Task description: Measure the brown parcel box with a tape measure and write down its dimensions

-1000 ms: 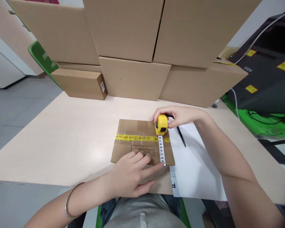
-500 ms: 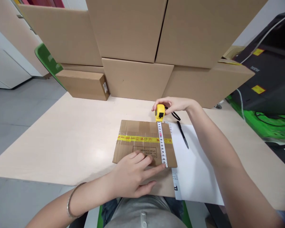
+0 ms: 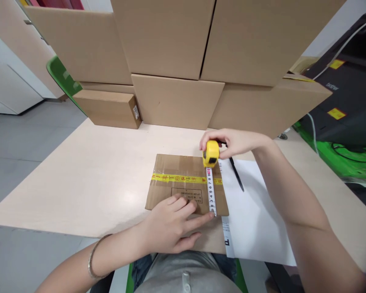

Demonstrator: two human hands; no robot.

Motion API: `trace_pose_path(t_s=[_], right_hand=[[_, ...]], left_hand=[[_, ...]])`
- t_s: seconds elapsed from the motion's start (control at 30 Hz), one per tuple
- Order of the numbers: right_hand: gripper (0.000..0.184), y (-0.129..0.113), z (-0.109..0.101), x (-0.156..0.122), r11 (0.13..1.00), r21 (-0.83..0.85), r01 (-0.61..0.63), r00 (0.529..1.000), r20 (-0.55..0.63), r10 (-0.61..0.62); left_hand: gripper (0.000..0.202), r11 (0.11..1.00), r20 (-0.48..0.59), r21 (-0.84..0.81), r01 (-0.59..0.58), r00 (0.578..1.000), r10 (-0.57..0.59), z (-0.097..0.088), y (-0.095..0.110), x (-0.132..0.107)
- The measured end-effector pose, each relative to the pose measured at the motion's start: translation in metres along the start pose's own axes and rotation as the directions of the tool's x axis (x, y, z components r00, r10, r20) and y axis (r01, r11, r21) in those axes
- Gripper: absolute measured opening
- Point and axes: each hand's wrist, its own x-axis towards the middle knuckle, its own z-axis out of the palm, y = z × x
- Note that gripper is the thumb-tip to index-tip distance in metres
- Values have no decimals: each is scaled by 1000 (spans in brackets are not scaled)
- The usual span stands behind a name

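Observation:
A flat cardboard parcel [image 3: 173, 169] with a yellow tape stripe lies on the pale table [image 3: 103, 179]. My right hand [image 3: 234, 143] is closed on a yellow tape measure [image 3: 211, 154] over the parcel's far right corner. Its white blade [image 3: 211, 190] runs toward me along the parcel's right side. My left hand [image 3: 171, 221] rests on the parcel's near edge, fingers spread, with the index fingertip pinning the blade's end at the near right corner.
A white sheet [image 3: 253, 215] lies right of the parcel with a black pen [image 3: 237, 175] on it. Large cardboard boxes [image 3: 177, 101] are stacked along the table's far side, a small one [image 3: 108, 108] at left. A black printer [image 3: 347, 97] stands at right.
My right hand first drew the tape measure away past the parcel's far edge, then brought it back a little toward me, shortening the blade. The left hand has stayed put.

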Motion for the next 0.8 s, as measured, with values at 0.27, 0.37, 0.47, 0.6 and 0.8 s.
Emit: trace_pose_path(t_s=[0.27,0.37,0.47,0.6,0.8], right_hand=[[36,-37,72,-63,996,-87,-16,994,110,26],[42,-28,78,-91,995,-19,-100,995,-19,99],[35,4,82,-113,952,229,-202,926,-271,262],[21,47,105,-115,729,650,-214,726,-394,564],[25,42,130,-99,579,815,-29,715,-388,582]], left_hand=[[34,990,-118,62,-123,985,130,-3,-3,-4],[45,983,-290,-136,124,944,-159,-16,-26,-19],[41,697,-330,-336,634,614,-717,-22,-65,-37],[62,328,173,-597,732,517,-839,-12,-105,-42],[62,234,300,-766,598,655,-694,-5,-114,-34]])
